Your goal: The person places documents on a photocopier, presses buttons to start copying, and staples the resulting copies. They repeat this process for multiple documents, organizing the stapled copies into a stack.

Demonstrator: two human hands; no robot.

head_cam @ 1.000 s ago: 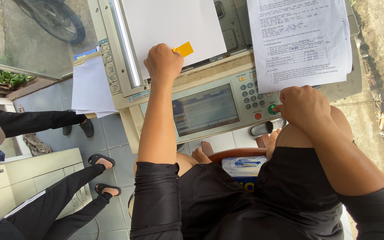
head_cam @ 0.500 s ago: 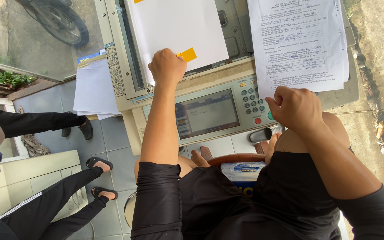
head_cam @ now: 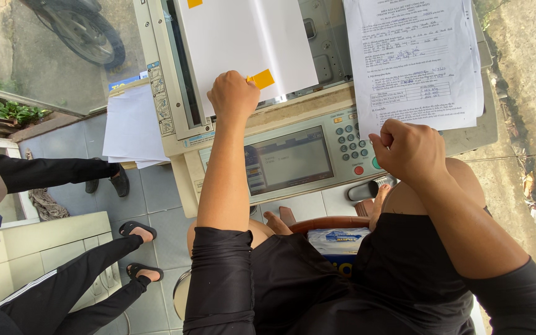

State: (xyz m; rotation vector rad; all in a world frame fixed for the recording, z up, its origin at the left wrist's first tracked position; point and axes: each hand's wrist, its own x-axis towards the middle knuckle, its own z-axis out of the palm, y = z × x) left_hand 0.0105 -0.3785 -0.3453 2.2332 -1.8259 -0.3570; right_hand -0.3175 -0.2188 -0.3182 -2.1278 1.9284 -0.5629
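Fingers of the left hand (head_cam: 234, 96) curl shut, pinching the near edge of a white sheet (head_cam: 246, 43) on the copier (head_cam: 175, 133) glass by its orange tab (head_cam: 263, 79). Right hand (head_cam: 407, 149) hovers as a loose fist beside the keypad (head_cam: 351, 139), holding nothing. The step looks like squaring the sheet for a scan; next likely calls for releasing it and pressing a key. Both sets of fingertips are tucked under; screen (head_cam: 292, 161) contents are unreadable, the copier's far end is cut off.
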